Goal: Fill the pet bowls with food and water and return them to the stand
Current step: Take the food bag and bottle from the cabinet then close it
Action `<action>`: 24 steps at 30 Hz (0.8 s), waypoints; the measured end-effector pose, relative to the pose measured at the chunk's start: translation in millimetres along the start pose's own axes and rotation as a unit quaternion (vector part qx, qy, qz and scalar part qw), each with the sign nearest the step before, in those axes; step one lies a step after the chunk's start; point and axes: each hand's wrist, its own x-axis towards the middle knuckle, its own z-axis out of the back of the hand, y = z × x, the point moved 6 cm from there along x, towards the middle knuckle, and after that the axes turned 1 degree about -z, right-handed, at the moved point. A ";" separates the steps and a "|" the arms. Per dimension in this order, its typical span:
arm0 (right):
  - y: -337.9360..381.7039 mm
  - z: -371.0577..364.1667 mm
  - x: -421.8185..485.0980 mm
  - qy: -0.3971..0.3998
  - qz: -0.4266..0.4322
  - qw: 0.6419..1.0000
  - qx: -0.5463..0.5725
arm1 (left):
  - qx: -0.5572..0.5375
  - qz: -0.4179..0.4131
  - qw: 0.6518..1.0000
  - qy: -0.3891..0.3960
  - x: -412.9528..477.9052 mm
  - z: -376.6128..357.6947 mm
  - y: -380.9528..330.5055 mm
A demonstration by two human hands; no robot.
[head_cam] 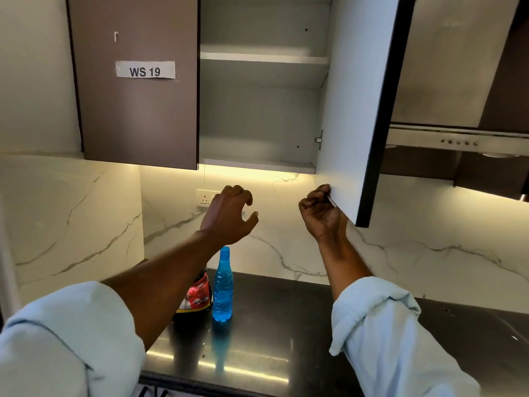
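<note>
Two raised hands: right hand (pixel 320 209) grips the cabinet door (pixel 352 110) edge; left hand (pixel 229 216) spread wide, empty.

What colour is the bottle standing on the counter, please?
Translucent blue bottle, seen in the head view.

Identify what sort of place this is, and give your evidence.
Most likely a kitchen: wall cabinet with its door open, range hood, and dark countertop against a marble backsplash.

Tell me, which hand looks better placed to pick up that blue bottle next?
Probably the left hand. It is open, holds nothing, and hovers almost directly above the blue bottle on the counter. The right hand is busy, closed on the bottom edge of the open cabinet door.
</note>
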 end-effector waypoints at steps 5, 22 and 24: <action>-5.9 -0.2 2.1 0.012 -0.012 0.995 -0.096 | -0.030 0.008 0.999 0.010 7.4 -9.4 -7.0; -78.9 -2.3 54.7 -0.025 -0.009 0.953 -0.301 | -0.215 0.104 0.970 -0.051 17.2 -18.6 42.1; -87.9 -0.7 67.0 -0.037 -0.006 0.945 -0.326 | -0.249 0.128 0.956 -0.088 22.6 -22.3 58.1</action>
